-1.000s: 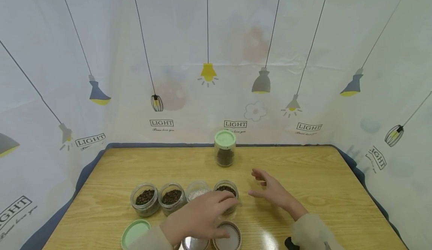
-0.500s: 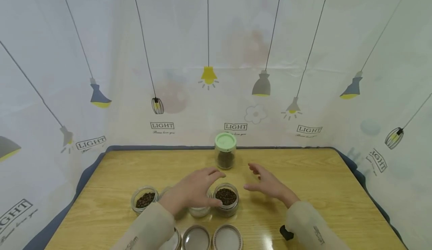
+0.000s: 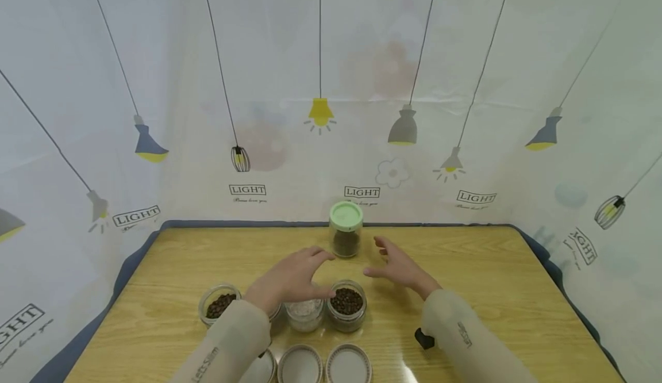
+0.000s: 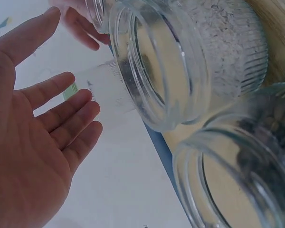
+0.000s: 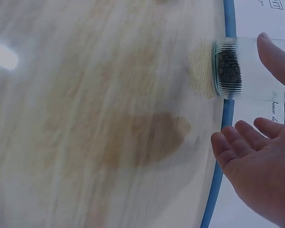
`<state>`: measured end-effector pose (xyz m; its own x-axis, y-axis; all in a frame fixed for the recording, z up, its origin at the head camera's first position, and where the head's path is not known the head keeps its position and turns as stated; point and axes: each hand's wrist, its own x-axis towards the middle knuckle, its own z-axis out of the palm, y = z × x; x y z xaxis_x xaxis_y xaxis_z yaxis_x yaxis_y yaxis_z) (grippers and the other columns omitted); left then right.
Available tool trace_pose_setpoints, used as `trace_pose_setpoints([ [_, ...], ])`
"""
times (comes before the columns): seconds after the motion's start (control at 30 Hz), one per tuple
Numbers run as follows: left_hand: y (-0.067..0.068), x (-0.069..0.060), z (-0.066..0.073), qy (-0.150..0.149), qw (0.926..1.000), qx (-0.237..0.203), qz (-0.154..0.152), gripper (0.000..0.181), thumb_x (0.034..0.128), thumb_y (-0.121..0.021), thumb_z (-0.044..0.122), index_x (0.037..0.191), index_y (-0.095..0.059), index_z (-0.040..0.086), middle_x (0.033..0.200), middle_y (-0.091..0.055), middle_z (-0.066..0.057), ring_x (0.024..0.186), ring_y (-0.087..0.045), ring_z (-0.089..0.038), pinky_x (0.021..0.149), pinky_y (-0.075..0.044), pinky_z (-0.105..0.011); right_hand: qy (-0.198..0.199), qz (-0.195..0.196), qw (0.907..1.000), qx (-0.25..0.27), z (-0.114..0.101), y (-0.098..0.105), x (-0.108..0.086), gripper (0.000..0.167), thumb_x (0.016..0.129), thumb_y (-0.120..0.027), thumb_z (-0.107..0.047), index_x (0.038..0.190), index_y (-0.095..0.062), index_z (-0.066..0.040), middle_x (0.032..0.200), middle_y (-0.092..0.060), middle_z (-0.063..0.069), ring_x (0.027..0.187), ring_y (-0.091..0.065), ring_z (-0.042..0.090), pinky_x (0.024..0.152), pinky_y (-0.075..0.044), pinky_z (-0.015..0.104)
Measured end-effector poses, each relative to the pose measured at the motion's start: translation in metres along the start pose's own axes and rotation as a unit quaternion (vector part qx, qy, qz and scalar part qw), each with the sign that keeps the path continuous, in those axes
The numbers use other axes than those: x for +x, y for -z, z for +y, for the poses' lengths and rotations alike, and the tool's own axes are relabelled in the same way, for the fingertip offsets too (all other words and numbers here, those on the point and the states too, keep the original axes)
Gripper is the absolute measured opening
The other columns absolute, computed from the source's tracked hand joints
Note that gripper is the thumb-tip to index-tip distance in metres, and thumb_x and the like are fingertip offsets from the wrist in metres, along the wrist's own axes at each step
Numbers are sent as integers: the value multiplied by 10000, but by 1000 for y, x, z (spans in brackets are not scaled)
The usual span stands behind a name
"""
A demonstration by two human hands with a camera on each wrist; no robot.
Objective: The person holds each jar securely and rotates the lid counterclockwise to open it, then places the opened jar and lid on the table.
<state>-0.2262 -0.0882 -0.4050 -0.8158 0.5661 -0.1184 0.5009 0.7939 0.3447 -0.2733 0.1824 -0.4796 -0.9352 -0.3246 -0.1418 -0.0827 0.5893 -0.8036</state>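
A lidded glass jar (image 3: 346, 239) with a pale green top and dark contents stands at the back of the table; the right wrist view shows the jar (image 5: 229, 71) too. My left hand (image 3: 289, 279) hovers over the row of open jars, fingers spread and holding nothing. To the right, my right hand (image 3: 399, 267) is raised above the table with fingers apart, touching nothing. Between and below the hands are an open jar of coffee beans (image 3: 346, 302) and one of clear, whitish pieces (image 3: 304, 314). A further bean jar (image 3: 219, 303) is at the left; my left arm covers another.
Several upturned lids lie at the near edge, among them a round lid (image 3: 349, 364) and a second lid (image 3: 300, 366). The wooden table (image 3: 491, 291) meets a printed white curtain (image 3: 289, 141) at its back and sides.
My left hand has moved from above the near lids, up and leftward over the open jars. My right hand has shifted slightly left and farther back, toward the lidded jar.
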Motion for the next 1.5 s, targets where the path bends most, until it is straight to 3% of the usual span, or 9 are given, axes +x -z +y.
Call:
trace_pose_setpoints([
  [0.4,0,2,-2,81,9996,-274,60,675,859,-673,526,1415,-480,196,1479,-450,-64,1363,-441,-304,1100,-387,-527,247,176,9995,-89,-15,-5,43,958,835,-767,-325,1543,-168,-83,1592,-226,204,1454,-248,430,1150,-281,593],
  [0.77,-1,7,1,91,9993,-360,-22,677,869,-656,533,1424,-472,191,1493,-437,-73,1373,-431,-298,1107,-384,-519,142,321,9990,291,-21,-8,58,986,818,-784,-306,1547,-149,-110,1575,-272,175,1439,-290,403,1143,-268,615],
  [1.07,-6,8,2,48,9992,-389,-53,667,870,-659,519,1420,-479,187,1479,-448,-57,1360,-446,-282,1096,-403,-503,443,541,9952,678,-27,-18,66,973,790,-813,-208,1538,-194,-140,1534,-368,127,1442,-315,357,1174,-236,586],
  [1.5,-10,8,-1,179,9984,-522,-111,706,867,-654,537,1447,-445,193,1512,-413,-70,1390,-412,-291,1108,-385,-518,277,880,9939,604,-28,-26,74,904,770,-826,-216,1495,-296,-104,1496,-430,144,1407,-375,375,1150,-303,566],
])
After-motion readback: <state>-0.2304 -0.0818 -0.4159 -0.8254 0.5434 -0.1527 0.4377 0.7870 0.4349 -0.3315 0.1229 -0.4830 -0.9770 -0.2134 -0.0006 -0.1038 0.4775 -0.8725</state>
